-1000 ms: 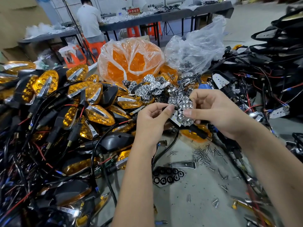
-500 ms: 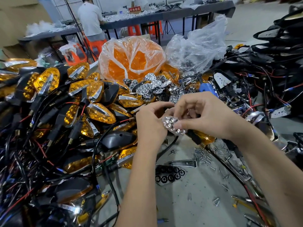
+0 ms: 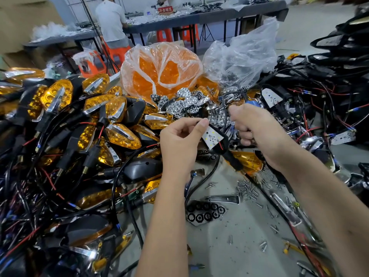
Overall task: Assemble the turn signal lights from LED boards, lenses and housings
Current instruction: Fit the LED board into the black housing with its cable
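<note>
Left hand (image 3: 179, 140) pinches black housing (image 3: 223, 144) holding white LED board (image 3: 212, 137), red wire at its 4 o'clock, right hand (image 3: 257, 128) curled, contents unclear, far red sign (image 3: 165, 10) unreadable.

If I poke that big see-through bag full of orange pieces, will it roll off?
Probably not: the clear bag of orange lenses sags wide against neighbouring parts. Its crinkled film likely feels floppy and slippery, and the lenses inside may shift.

A red sign (image 3: 165, 10) with pale Chinese characters, seemingly 不合格区, stands on the long grey table (image 3: 199, 19) at twelve o'clock, far back in the room. Motion blur leaves no other writing readable.
</note>
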Demonstrator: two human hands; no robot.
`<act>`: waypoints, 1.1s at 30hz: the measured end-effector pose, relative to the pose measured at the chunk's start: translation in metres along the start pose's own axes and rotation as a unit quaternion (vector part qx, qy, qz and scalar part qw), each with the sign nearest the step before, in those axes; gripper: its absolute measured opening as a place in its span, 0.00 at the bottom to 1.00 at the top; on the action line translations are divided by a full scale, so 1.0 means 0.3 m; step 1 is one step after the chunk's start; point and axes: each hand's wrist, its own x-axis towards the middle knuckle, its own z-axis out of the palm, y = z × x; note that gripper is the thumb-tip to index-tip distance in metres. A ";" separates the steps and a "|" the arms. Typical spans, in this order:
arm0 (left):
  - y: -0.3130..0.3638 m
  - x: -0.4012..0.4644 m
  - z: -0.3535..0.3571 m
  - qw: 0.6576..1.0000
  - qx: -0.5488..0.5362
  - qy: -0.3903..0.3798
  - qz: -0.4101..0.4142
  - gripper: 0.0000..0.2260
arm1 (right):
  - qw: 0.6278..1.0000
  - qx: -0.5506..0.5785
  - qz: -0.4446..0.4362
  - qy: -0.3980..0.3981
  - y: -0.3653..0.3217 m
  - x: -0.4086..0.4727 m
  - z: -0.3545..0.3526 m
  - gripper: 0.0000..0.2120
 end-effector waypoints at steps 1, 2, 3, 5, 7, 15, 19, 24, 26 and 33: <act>0.001 -0.001 0.000 1.000 0.003 -0.004 0.004 0.02 | 0.997 -0.058 -0.036 -0.020 0.005 -0.010 0.002 0.15; 0.003 -0.002 0.001 1.000 0.011 -0.006 0.009 0.02 | 0.992 -0.094 -0.069 -0.043 0.014 -0.017 0.006 0.16; 0.002 -0.001 0.003 1.000 0.020 -0.007 0.016 0.02 | 0.988 -0.112 -0.091 -0.063 0.018 -0.023 0.012 0.15; 0.001 0.001 0.007 0.999 0.033 -0.007 0.025 0.03 | 0.978 -0.145 -0.117 -0.090 0.029 -0.027 0.016 0.12; 0.002 0.003 0.009 0.999 0.035 -0.009 0.019 0.04 | 0.974 -0.160 -0.130 -0.098 0.036 -0.020 0.018 0.10; 0.011 -0.004 -0.008 0.999 0.000 -0.026 -0.026 0.03 | 0.974 -0.143 -0.141 -0.104 0.047 -0.013 0.012 0.06; 0.023 -0.009 -0.016 0.998 -0.026 -0.040 -0.039 0.04 | 0.973 -0.136 -0.156 -0.102 0.036 -0.019 0.011 0.06; 0.031 -0.014 -0.017 0.997 -0.032 -0.047 -0.042 0.04 | 0.974 -0.133 -0.152 -0.106 0.036 -0.019 0.009 0.06; 0.034 -0.016 -0.022 0.997 -0.036 -0.059 -0.038 0.03 | 0.974 -0.132 -0.147 -0.110 0.037 -0.019 0.007 0.06; 0.042 -0.016 -0.032 0.995 -0.039 -0.089 -0.026 0.05 | 0.980 -0.110 -0.127 -0.110 0.037 -0.017 0.006 0.05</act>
